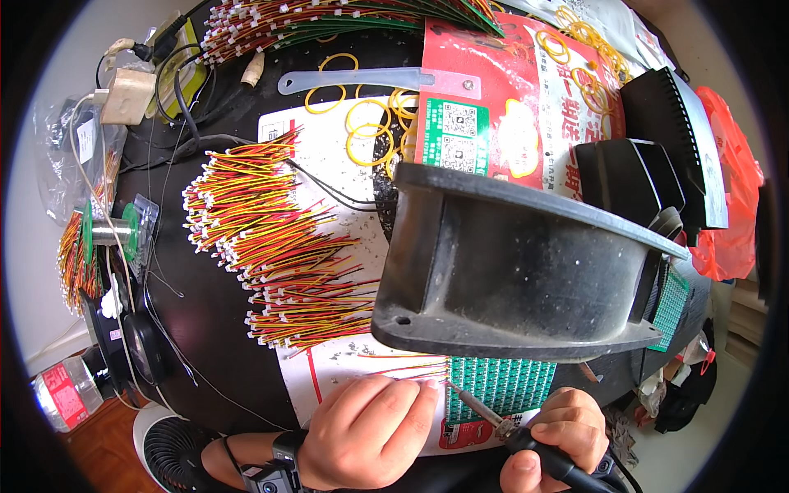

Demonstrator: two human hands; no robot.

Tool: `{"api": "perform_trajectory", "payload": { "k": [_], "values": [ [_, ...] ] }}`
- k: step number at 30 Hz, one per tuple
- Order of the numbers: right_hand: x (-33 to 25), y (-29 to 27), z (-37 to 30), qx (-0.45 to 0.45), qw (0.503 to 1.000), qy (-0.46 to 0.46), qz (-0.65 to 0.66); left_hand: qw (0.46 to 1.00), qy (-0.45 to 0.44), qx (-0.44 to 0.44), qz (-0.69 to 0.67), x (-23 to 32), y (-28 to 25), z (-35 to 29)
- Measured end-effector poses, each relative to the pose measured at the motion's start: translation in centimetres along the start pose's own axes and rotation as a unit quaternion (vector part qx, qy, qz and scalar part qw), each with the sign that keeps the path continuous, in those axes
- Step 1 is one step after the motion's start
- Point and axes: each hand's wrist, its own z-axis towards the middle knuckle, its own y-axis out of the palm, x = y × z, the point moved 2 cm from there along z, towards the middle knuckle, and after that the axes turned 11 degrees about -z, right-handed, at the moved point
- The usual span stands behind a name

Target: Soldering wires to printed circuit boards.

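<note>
Green, the small circuit panel [501, 384] lies flat at the near edge of the tabletop [205, 329], between your two hands, partly hidden under the rim of the big black fan housing [518, 263]. Your right hand [567, 435] is clenched around the handle of a soldering iron [493, 419]. The iron's long axis runs up and to the left from that grip, and its tip ends at the panel's upper left corner. Your left hand [366, 431] rests knuckles-up just to the left of the panel, fingers curled down on a thin lead wire [403, 374] that lies almost level, with its free end pointing right toward the iron's tip. I cannot tell whether the fingertips pinch the wire or only press it to the white paper sheet [329, 370]. Wire end and iron tip meet at nearly the same spot, so the joint sits a little nearer your left hand than your right.

The fan housing hangs directly over the far half of the panel and blocks that side from view. Behind your left hand, rows of red, yellow and black wire leads [271, 238] are fanned out across the sheet, their near ends just beyond your knuckles. Farther back lie yellow rubber bands [366, 135], a red printed bag [509, 107] and a spool of solder [111, 234] at the left edge.
</note>
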Motion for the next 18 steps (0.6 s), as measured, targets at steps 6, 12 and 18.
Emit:
{"api": "perform_trajectory", "payload": {
  "k": [6,12,18],
  "values": [
    [0.1,0.1,-0.6,0.032,0.999,-0.009,0.014,1.000,0.001,0.004,-0.001,0.0,0.0,-0.2],
    [0.0,0.6,-0.7,0.094,0.995,0.001,0.015,1.000,-0.012,-0.004,-0.001,0.0,-0.1,-0.4],
    [0.0,0.7,-1.1,0.132,0.991,-0.012,0.020,1.000,0.005,0.011,-0.005,-0.1,0.2,-0.4]
  ]
}}
